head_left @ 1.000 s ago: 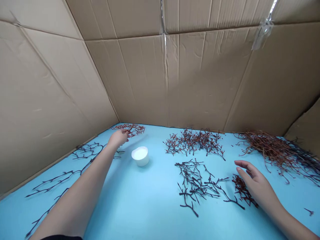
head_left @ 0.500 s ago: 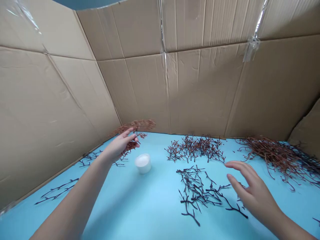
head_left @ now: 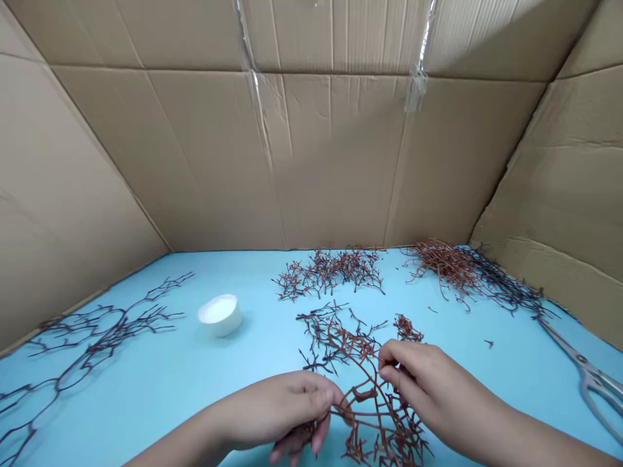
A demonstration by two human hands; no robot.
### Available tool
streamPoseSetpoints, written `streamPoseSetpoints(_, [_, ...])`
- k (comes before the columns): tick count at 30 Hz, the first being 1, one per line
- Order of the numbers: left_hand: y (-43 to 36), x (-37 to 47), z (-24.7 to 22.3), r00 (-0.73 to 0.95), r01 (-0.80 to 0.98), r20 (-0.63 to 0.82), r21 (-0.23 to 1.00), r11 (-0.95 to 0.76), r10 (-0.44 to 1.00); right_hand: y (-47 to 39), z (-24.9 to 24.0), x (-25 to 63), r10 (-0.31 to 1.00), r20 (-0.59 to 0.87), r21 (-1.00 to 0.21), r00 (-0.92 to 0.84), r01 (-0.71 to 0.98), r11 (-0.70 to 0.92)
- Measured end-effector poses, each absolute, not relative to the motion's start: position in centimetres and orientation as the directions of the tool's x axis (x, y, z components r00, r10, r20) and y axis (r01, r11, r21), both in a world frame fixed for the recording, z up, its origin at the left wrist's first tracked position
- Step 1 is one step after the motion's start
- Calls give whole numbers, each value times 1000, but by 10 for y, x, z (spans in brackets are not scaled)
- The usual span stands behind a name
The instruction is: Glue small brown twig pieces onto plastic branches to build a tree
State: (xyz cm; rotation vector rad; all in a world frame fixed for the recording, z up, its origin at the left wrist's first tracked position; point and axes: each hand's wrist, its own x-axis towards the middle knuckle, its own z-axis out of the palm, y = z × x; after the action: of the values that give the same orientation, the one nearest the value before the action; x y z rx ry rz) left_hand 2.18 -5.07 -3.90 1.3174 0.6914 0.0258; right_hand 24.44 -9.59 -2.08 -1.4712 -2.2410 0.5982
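Observation:
Low in the head view, a reddish-brown branching twig piece (head_left: 372,415) with curved stems and clustered tips lies between my hands. My left hand (head_left: 304,408) is closed around its stems on the left. On its upper right side, my right hand (head_left: 418,373) pinches a stem of the same piece between thumb and fingers. Directly behind it, dark twig pieces (head_left: 316,337) lie on the blue table (head_left: 195,415), partly hidden by the reddish one. A small reddish cluster (head_left: 407,327) shows just above my right hand.
A round white tub (head_left: 220,316) stands left of centre. Long dark branches (head_left: 102,347) lie at the left. Small reddish-brown twigs (head_left: 335,269) are heaped at the back, with reddish stems (head_left: 445,263) and dark stems (head_left: 506,282) at right. Scissors (head_left: 581,363) lie far right. Cardboard walls (head_left: 331,162) enclose the table.
My left hand has come from the back left to the front centre with the reddish twig piece. My right hand has closed on it. The view has turned right, bringing the scissors in.

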Motion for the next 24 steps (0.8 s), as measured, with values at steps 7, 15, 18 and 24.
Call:
streamPoseSetpoints(7, [-38,17,-79,974,60,-189,753,655,128,-92,-24,259,988,39,-833,-152,541,117])
streamPoseSetpoints(15, [-68,42,-75,812,-87,-137,933,349,568,-97,-47,247,981,94,-827,-171,535,172])
streamPoseSetpoints(18, [-81,59,-66,654,83,-182,982,170,734,-100,-50,245,951,157,-714,-265,635,295])
streamPoseSetpoints(24, [-74,56,-60,603,223,-336,942,251,723,-101,-43,253,940,156,-653,-304,682,329])
